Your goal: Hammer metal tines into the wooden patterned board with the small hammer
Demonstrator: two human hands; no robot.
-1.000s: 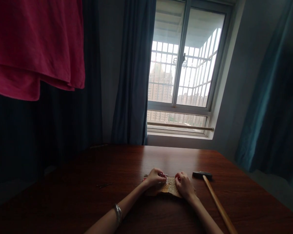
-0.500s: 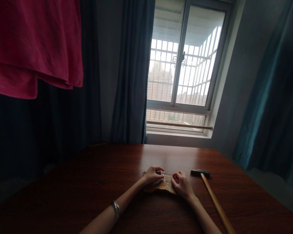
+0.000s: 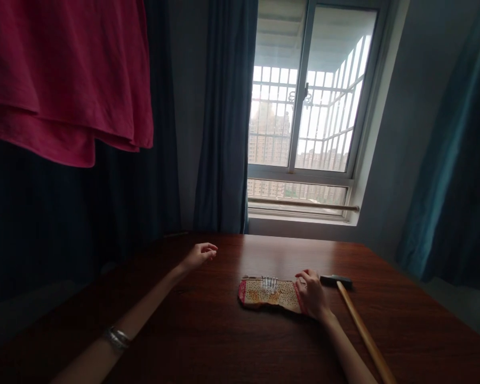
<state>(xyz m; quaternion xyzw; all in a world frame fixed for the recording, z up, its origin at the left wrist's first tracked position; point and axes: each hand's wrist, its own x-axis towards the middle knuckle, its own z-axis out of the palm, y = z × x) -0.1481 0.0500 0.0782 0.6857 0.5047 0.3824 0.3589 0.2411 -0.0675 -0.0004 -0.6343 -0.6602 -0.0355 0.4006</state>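
- Wooden board [image 3: 270, 296] lies flat on the dark table [image 3: 208, 346], long axis left to right, with a short row of nails [image 3: 269, 281] upright near its far edge
- Right hand [image 3: 312, 294] rests on the board's right end, fingers laid open on top
- Left hand [image 3: 199, 255] hovers well left of the board, fingers curled; I cannot tell if they pinch anything
- Hammer [image 3: 336, 280] lies just right of the right hand, handle running back towards the person

A home room: curtains [image 3: 224, 117], barred window [image 3: 308, 106], hanging red cloth [image 3: 64, 74].
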